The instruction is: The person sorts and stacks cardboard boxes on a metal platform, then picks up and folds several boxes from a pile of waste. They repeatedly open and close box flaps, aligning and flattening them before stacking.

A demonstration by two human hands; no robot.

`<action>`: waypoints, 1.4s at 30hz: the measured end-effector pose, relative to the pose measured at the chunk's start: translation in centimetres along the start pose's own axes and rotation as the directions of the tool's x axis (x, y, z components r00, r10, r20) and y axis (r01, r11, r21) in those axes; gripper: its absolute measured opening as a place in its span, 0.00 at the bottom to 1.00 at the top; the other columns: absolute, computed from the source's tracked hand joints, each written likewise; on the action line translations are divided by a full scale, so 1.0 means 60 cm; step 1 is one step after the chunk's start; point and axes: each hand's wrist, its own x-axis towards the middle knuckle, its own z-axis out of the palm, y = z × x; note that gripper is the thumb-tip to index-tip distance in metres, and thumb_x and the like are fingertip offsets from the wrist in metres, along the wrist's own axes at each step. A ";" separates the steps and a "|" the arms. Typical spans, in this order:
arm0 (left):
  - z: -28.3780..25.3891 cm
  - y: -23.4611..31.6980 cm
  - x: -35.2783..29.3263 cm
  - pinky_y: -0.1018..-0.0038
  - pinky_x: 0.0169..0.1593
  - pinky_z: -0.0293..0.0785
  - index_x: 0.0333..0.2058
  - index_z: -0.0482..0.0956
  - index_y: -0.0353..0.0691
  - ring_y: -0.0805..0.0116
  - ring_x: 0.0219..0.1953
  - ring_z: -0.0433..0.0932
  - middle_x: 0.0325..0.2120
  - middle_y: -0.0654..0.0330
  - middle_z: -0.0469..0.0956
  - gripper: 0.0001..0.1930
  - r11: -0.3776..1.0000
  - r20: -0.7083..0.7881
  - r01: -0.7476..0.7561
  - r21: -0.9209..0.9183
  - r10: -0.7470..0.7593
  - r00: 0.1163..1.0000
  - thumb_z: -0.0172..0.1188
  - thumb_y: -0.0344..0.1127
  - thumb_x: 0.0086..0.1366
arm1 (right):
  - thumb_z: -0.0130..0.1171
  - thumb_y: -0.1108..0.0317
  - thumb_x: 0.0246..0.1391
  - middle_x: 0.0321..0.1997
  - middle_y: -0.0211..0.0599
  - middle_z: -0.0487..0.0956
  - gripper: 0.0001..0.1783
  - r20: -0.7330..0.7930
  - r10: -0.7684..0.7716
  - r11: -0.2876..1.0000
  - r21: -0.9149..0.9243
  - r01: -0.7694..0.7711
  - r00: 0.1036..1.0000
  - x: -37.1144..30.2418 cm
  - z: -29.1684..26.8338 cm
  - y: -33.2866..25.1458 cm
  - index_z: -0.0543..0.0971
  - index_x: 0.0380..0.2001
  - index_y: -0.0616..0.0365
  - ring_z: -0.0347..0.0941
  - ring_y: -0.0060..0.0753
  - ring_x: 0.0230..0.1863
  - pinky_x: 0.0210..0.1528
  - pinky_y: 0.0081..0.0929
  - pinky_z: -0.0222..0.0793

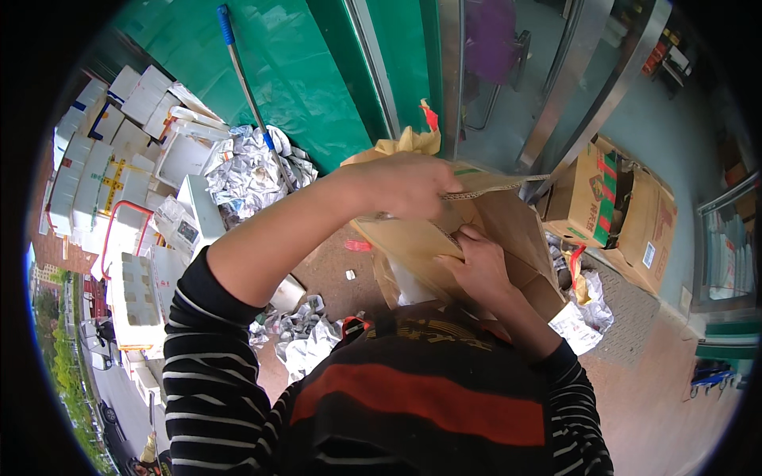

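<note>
A large brown cardboard box (520,242) stands open in front of my body, its flaps raised. My left hand (413,186) reaches across its far side, fingers curled on the edge of an upright flap; motion blurs the fingertips a little. Closer to me, my right hand (480,262) grips the edge of another flap (421,246), thumb on one face and fingers over the other. Inside the box I see bare cardboard walls; its bottom is mostly hidden by my right hand and forearm.
White foam boxes (95,174) are stacked at the left. Crumpled newspaper (246,170) lies by a blue-handled pole (246,83) against a green wall. More crumpled paper (309,341) is at my left side. Another cardboard box (583,194) stands right, near a glass door (516,103).
</note>
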 end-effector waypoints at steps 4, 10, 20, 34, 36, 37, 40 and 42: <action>-0.042 0.035 0.015 0.69 0.39 0.68 0.45 0.78 0.45 0.62 0.36 0.75 0.30 0.56 0.77 0.18 0.991 0.343 0.096 -0.092 -0.059 0.938 0.56 0.39 0.54 | 0.65 0.65 0.38 0.37 0.38 0.74 0.17 -0.154 -0.262 0.951 -0.207 0.228 0.953 0.002 -0.033 -0.011 0.77 0.33 0.63 0.68 0.47 0.42 0.43 0.37 0.65; -0.044 -0.003 -0.001 0.69 0.54 0.63 0.57 0.66 0.39 0.58 0.51 0.69 0.49 0.51 0.71 0.41 0.839 0.282 0.013 -0.544 0.168 0.945 0.56 0.65 0.53 | 0.69 0.72 0.32 0.29 0.38 0.70 0.17 -0.284 -0.198 0.977 0.023 0.214 0.938 -0.002 -0.083 0.007 0.76 0.29 0.64 0.66 0.43 0.35 0.39 0.34 0.63; 0.124 -0.041 0.036 0.66 0.48 0.70 0.49 0.70 0.37 0.53 0.45 0.71 0.39 0.51 0.70 0.31 0.981 -0.522 -0.156 -0.113 0.075 0.850 0.69 0.33 0.44 | 0.66 0.81 0.37 0.29 0.33 0.68 0.13 -0.285 -0.047 0.967 0.228 0.115 0.957 -0.023 -0.138 0.074 0.76 0.29 0.68 0.65 0.28 0.31 0.36 0.23 0.64; 0.132 0.118 0.134 0.65 0.34 0.71 0.22 0.73 0.36 0.56 0.31 0.74 0.23 0.57 0.71 0.08 0.939 -0.791 -0.319 0.126 0.289 0.540 0.60 0.28 0.39 | 0.68 0.80 0.30 0.51 0.42 0.70 0.31 -0.523 -0.141 0.956 -0.292 -0.022 0.841 -0.071 -0.272 0.028 0.68 0.43 0.58 0.66 0.42 0.54 0.54 0.33 0.63; 0.141 0.132 0.148 0.66 0.34 0.72 0.21 0.73 0.37 0.57 0.31 0.74 0.23 0.57 0.72 0.07 0.939 -0.773 -0.307 0.157 0.310 0.553 0.59 0.28 0.39 | 0.66 0.81 0.29 0.48 0.41 0.73 0.28 -0.359 -0.199 0.847 -0.531 -0.025 0.912 -0.078 -0.307 0.006 0.71 0.40 0.59 0.67 0.42 0.53 0.53 0.33 0.64; 0.151 0.131 0.158 0.66 0.34 0.72 0.22 0.73 0.37 0.58 0.31 0.75 0.23 0.58 0.72 0.07 0.933 -0.754 -0.323 0.159 0.326 0.570 0.59 0.28 0.39 | 0.65 0.81 0.28 0.47 0.40 0.74 0.26 -0.228 -0.204 0.747 -0.664 0.001 0.952 -0.083 -0.328 0.001 0.72 0.38 0.59 0.68 0.42 0.53 0.53 0.33 0.64; 0.164 0.149 0.180 0.67 0.33 0.73 0.22 0.75 0.37 0.60 0.32 0.75 0.24 0.58 0.73 0.07 0.917 -0.729 -0.359 0.171 0.363 0.580 0.58 0.28 0.39 | 0.63 0.78 0.25 0.35 0.39 0.77 0.16 0.030 -0.243 0.511 -0.846 0.154 0.970 -0.078 -0.325 -0.029 0.76 0.27 0.60 0.72 0.42 0.44 0.51 0.31 0.65; 0.175 0.172 0.190 0.68 0.34 0.73 0.23 0.76 0.37 0.61 0.34 0.76 0.26 0.58 0.75 0.07 0.911 -0.677 -0.376 0.171 0.386 0.627 0.58 0.28 0.41 | 0.66 0.78 0.25 0.33 0.40 0.76 0.17 0.143 -0.023 0.577 -0.806 0.130 0.989 -0.089 -0.292 -0.013 0.75 0.26 0.61 0.72 0.42 0.41 0.49 0.33 0.65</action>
